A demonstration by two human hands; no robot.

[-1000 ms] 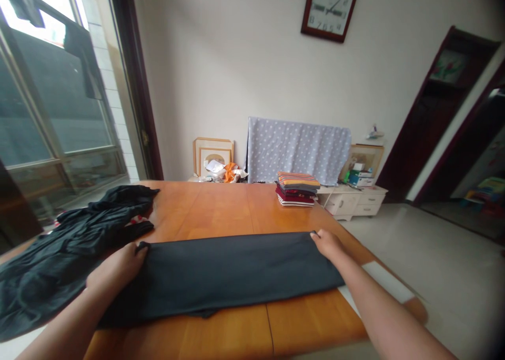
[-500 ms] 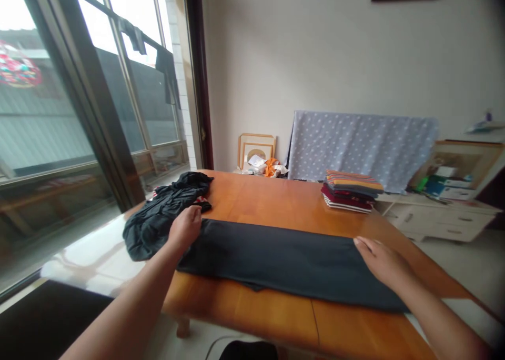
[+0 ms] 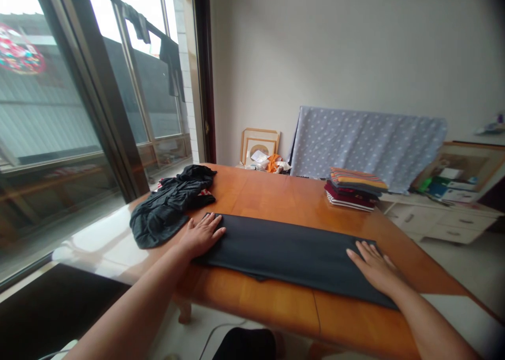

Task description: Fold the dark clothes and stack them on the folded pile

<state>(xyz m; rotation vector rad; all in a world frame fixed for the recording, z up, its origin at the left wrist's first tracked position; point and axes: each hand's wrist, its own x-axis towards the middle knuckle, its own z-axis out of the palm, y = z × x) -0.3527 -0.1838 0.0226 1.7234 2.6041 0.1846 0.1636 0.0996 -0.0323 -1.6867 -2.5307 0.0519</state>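
A dark garment (image 3: 284, 249), folded into a long flat strip, lies across the wooden table (image 3: 268, 197). Its exact kind I cannot tell. My left hand (image 3: 203, 235) rests flat on the strip's left end, fingers spread. On the right end lies my right hand (image 3: 373, 265), also flat with its fingers apart. A small flap of cloth sticks out at the strip's near edge. Just beyond my left hand is a crumpled heap of black clothing (image 3: 165, 207), with bits of red-and-white striped cloth showing under it.
A stack of folded clothes (image 3: 355, 189) stands at the table's far right. Behind it hangs a grey-blue dotted cloth (image 3: 363, 144). Picture frames (image 3: 260, 144) lean on the wall. A white cabinet (image 3: 437, 218) stands right; a glass window (image 3: 51, 97) is left.
Both hands have gone from pinching the garment's far edge to lying flat on it with spread fingers. The view has shifted slightly.
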